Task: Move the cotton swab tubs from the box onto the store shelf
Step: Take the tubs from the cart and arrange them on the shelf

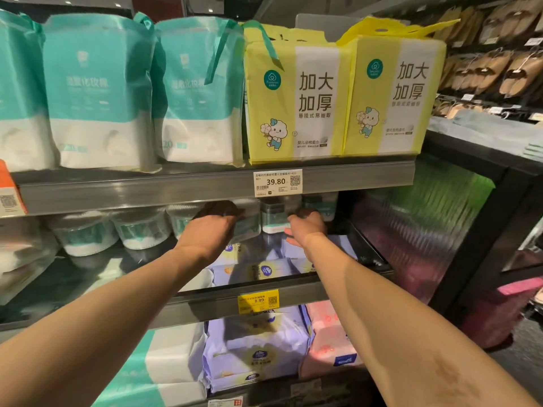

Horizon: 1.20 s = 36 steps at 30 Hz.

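- Tubs (141, 230) of cotton swabs stand in a row at the back of the middle shelf (296, 295), under the lip of the upper shelf (147, 190). They are clear with teal labels, and motion blurs them.
- Left hand (214, 227) reaches in at the row's right end. Its fingers curl over the top of one tub (249, 223) and grasp it, with the fingertips in shadow under the upper shelf's lip.
- Right hand (308, 227) is just to the right of another tub (276, 218), knuckles up and fingers bent. I cannot tell whether it grasps anything.
- One more tub (321, 205) stands behind the right hand, near the shelf's right end.
- Upper shelf carries teal bags (97, 92) on the left and yellow packs (296, 95) on the right, with a white price tag (277, 183) on its lip.
- Yellow price tag (258, 301) sits on the middle shelf's lip. Purple packs (255, 348) and a pink pack (329, 342) lie on the shelf below.
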Tool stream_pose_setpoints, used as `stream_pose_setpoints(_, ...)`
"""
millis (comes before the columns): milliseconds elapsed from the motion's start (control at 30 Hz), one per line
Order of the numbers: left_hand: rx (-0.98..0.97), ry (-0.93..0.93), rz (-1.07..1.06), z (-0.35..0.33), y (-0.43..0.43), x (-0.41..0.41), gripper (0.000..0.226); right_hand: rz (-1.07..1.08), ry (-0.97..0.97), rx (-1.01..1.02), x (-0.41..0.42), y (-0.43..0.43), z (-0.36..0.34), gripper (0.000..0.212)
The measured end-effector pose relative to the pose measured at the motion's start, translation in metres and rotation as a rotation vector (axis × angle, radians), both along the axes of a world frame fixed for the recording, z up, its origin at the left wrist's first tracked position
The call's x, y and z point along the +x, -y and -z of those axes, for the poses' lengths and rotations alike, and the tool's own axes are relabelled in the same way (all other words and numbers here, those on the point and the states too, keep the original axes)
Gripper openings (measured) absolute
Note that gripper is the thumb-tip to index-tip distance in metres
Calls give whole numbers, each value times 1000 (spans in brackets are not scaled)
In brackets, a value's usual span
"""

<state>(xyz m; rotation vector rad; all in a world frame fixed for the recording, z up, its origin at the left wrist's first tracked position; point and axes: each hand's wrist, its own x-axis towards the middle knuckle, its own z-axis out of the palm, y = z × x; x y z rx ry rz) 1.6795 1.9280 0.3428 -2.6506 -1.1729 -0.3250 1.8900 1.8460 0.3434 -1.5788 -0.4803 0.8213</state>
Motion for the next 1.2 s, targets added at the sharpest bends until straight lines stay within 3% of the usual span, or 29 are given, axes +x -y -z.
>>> stream_pose_setpoints(200,26,10,-14,4,-6,7,53,-78,17,8,7,-2,2,15)
stream_pose_setpoints(333,13,-104,-16,11,-6,10,73,-165,145,-25,9,-9,6,28)
stream_pose_setpoints(500,45,-111,-36,22,-18,18,92,-225,288,-121,10,-13,7,29)
stream_pose_setpoints(633,-33,-140,-102,15,-17,29,77,-254,302,-202,13,-13,6,28)
stream_pose_setpoints(833,-146,-106,-110,-1,-1,33,48,-250,285,-209,3,-12,6,49)
stream_pose_setpoints(1033,-394,197,12,-13,20,44,30,-92,391,-217,-9,6,2,26)
stream_pose_setpoints(1200,-534,349,80,-18,48,63,30,134,408,-194,-17,56,1,12)
